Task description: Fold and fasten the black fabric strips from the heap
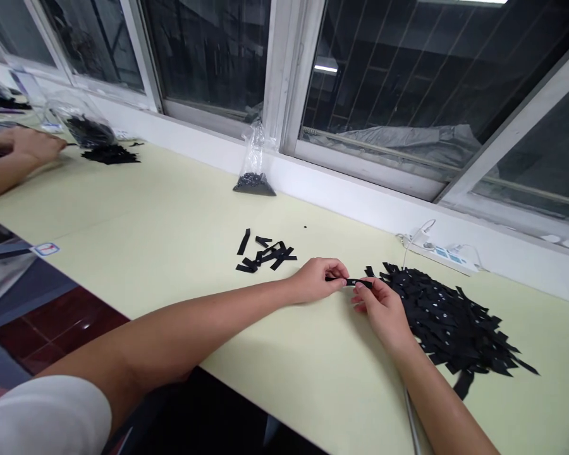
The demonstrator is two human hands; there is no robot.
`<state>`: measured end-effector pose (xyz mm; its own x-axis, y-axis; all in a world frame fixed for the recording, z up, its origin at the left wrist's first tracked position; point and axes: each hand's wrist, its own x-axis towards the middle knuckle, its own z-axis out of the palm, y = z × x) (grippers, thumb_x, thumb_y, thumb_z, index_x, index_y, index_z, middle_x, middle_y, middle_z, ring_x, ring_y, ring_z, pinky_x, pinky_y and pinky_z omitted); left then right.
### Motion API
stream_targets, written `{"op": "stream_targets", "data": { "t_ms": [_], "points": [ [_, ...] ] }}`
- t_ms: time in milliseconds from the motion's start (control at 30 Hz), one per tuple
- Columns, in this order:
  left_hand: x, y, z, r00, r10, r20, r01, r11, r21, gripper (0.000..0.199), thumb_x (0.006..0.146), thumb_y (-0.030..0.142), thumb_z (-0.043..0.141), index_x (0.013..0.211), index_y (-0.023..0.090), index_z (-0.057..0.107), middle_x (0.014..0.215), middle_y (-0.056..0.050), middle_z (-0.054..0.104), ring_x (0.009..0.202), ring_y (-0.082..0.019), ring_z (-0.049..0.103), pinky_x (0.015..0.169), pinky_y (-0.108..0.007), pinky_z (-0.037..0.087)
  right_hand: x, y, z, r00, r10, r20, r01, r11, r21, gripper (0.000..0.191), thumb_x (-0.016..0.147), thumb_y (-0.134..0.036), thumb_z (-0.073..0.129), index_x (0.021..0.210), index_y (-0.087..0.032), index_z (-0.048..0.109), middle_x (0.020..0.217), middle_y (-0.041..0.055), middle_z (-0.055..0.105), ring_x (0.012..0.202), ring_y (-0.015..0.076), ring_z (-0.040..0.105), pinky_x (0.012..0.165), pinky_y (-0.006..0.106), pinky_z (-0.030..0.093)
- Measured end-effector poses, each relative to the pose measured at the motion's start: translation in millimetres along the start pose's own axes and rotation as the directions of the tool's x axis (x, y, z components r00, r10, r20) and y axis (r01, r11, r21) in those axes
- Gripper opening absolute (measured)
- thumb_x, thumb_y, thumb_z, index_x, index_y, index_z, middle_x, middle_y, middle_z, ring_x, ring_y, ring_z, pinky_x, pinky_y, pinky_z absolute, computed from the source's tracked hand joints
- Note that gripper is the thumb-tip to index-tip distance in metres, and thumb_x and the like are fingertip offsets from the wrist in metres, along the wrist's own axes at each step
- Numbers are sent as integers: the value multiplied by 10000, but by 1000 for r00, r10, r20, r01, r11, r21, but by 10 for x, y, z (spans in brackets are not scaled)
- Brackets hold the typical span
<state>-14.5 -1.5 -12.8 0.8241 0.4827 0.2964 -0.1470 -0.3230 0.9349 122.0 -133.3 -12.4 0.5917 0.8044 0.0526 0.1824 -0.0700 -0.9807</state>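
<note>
Between my two hands a short black fabric strip (351,282) is stretched, with a small pale shiny spot near its middle. My left hand (317,279) pinches the strip's left end between thumb and fingers. The right end is pinched by my right hand (382,309), thumb on top. Right beside my right hand lies a large heap of black strips (448,322), several with small shiny spots. Beyond my left wrist is a small loose group of black strips (270,254) on the pale yellow table (171,253).
A clear bag of small black pieces (255,180) stands against the wall below the windows. A white power strip (448,258) with cables lies at the back right. At far left are another person's hands (35,144), near a black pile (110,155) and a clear bag (88,126).
</note>
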Motion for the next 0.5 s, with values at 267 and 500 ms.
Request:
{"op": "stream_targets", "data": {
  "t_ms": [267,500],
  "points": [
    [-11,-21,-1,992,-99,76,104,992,-76,220,791,293,737,943,157,656,817,-24,665,759,-119,603,736,-267,468,22,-44,-22,995,68,-68,-58,989,140,480,613,-533,854,882,-200,637,766,18,679,746,205,676,558,261,512],
    [-26,11,15,996,-69,50,71,997,-43,256,812,348,725,960,145,672,875,-51,666,810,-135,599,783,-287,481,50,10,-35,993,-22,-116,35,993,112,506,613,-502,869,927,-202,611,689,-19,631,607,139,560,510,239,457]
  ]
}}
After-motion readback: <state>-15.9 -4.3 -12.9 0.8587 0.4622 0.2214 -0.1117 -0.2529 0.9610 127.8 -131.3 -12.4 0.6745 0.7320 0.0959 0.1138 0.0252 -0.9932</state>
